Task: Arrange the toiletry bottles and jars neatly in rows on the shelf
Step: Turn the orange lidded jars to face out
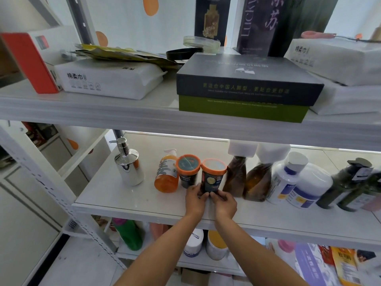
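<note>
On the middle shelf (pixel 127 195), both hands meet around the base of a dark jar (pixel 211 178) with an orange rim and pale lid. The left hand (pixel 194 200) cups the jar's lower left side and the right hand (pixel 224 202) the lower right, fingers (pixel 203 195) curled closed against its wall so the jar is pinched between them. It stands near the front edge of the shelf, leaning a little, and whether its bottom rests on the shelf or is lifted clear cannot be told.

Just to its left stands a matching jar (pixel 188 172), touching or nearly so, and beyond that an orange bottle (pixel 167 176) with a white pump. A chrome pump bottle (pixel 128 166) stands well apart to the left. To the right are two brown bottles (pixel 237 176), then white bottles (pixel 288 182) and dark green ones (pixel 350 182), crowded and leaning.

The jar looks rigid, probably hard plastic, with a smooth glossy label that could slip under dry fingers. It is tall for its footprint, and a grip this low leaves the top free to tip, so holding nearer the middle would likely steady it. Its weight cannot be judged. The neighbours stand close enough that a sideways nudge could topple the matching jar or the nearest brown bottle, so setting it straight down seems safer than sliding.
</note>
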{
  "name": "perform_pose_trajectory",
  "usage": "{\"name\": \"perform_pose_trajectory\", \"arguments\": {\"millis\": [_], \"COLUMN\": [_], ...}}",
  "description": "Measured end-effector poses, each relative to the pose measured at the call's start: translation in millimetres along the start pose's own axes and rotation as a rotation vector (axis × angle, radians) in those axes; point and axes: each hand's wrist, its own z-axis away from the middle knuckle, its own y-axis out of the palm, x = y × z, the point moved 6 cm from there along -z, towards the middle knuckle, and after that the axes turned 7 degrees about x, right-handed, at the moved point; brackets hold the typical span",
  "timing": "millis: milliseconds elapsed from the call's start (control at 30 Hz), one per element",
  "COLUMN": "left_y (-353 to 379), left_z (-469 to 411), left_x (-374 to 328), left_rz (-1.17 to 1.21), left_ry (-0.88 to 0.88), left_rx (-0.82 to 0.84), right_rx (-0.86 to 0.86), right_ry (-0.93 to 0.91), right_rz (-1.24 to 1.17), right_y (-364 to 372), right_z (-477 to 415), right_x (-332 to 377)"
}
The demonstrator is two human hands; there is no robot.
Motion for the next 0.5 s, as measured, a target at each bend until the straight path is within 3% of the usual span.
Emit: {"name": "perform_pose_trajectory", "arguments": {"millis": [267, 500], "left_y": [1, 6], "left_z": [14, 18], "left_x": [1, 0], "left_rz": [0.093, -0.044], "left_ry": [-0.004, 0.069], "left_rx": [-0.121, -0.095], "right_rx": [0.008, 0.024], "right_ry": [-0.01, -0.043], "right_rz": [0.027, 0.009], "right_y": [2, 1], "right_z": [1, 2], "right_x": [-2, -1]}}
